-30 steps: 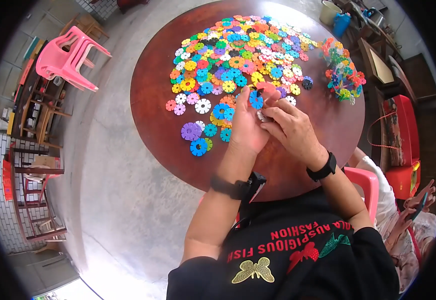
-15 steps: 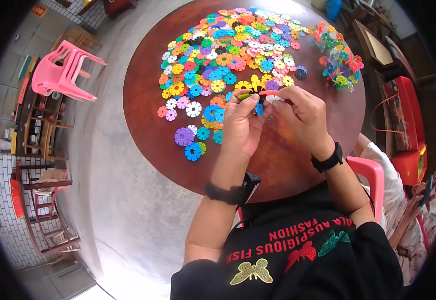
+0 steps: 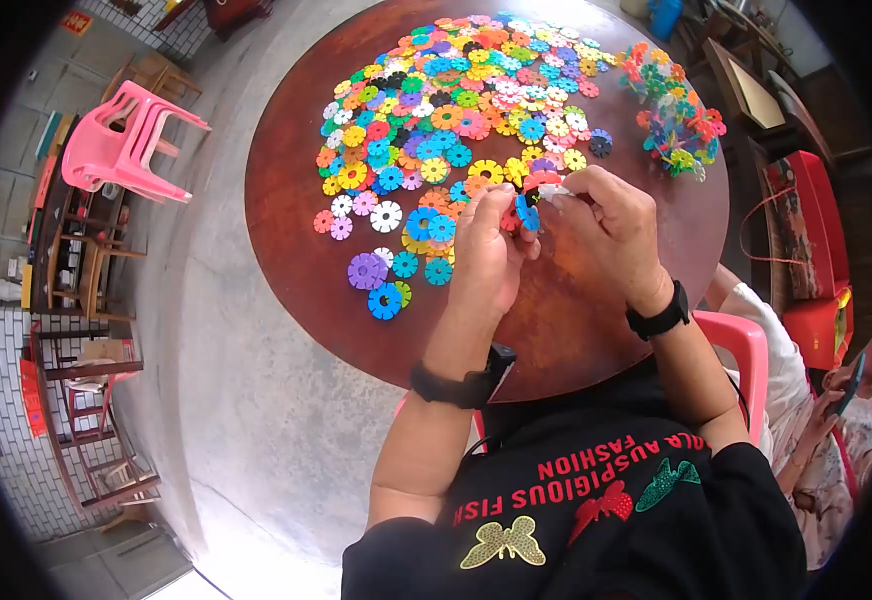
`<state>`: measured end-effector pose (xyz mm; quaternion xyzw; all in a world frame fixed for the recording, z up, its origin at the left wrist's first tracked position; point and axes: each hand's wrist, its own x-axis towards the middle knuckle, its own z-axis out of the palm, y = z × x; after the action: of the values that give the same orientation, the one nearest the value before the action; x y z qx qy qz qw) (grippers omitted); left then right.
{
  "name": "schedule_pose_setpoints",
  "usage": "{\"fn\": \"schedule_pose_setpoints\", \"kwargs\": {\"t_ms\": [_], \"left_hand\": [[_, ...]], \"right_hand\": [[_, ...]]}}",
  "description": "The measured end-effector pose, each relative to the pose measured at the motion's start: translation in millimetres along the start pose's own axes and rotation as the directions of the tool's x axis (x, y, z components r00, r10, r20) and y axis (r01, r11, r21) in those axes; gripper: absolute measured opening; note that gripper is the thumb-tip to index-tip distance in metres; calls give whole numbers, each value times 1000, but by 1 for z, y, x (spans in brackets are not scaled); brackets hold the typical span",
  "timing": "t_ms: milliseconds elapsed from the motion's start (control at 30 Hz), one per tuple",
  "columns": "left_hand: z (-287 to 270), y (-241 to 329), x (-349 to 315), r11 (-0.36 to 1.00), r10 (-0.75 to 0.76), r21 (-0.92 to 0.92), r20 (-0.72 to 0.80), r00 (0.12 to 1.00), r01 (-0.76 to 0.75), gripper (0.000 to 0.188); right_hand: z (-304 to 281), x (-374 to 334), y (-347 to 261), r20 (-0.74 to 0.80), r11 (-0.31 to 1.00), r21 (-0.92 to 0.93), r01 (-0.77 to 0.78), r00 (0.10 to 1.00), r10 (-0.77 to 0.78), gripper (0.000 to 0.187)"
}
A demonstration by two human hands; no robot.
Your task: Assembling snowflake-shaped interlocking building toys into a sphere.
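Observation:
Near the table's front edge, my left hand (image 3: 488,250) pinches a small cluster of joined snowflake discs (image 3: 527,213); blue, red and black pieces show in it. My right hand (image 3: 618,228) grips a white snowflake disc (image 3: 551,191) between thumb and fingertips, right at the cluster's side. Whether the white disc is slotted into the cluster I cannot tell. Fingers hide part of the cluster. Just beyond my hands, a large spread of loose, many-coloured snowflake discs (image 3: 446,117) lies on the table; a purple disc (image 3: 367,270) and a blue disc (image 3: 385,301) lie nearest on the left.
The round brown table (image 3: 301,235) fills the middle. Assembled disc shapes (image 3: 678,125) stand at its far right. Pink plastic chairs (image 3: 121,140) are stacked on the left. A person (image 3: 806,430) with a phone sits to my right, near a red box (image 3: 806,225).
The cluster has turned between my hands: the blue disc now faces up more, and the green piece at my left fingertips no longer shows. Both hands stay in nearly the same place.

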<state>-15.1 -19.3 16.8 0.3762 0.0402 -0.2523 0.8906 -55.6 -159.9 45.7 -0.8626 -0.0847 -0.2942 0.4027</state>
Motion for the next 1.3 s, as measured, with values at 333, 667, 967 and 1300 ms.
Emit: {"fn": "schedule_pose_setpoints", "kwargs": {"t_ms": [333, 667, 967, 1300], "left_hand": [[-4, -1, -1, 977, 68, 200, 21, 997, -71, 14], [4, 5, -5, 950, 15, 311, -8, 1000, -12, 11], [8, 6, -9, 940, 17, 341, 15, 1000, -21, 10], [1, 8, -5, 917, -14, 399, 38, 999, -3, 8]], "right_hand": [[2, -5, -1, 49, 993, -102, 59, 997, -54, 14], [2, -8, -2, 106, 990, -120, 69, 993, -56, 15], [5, -14, 2, 118, 988, -137, 76, 991, -60, 14], [12, -15, 3, 97, 989, -131, 69, 994, -57, 13]]}}
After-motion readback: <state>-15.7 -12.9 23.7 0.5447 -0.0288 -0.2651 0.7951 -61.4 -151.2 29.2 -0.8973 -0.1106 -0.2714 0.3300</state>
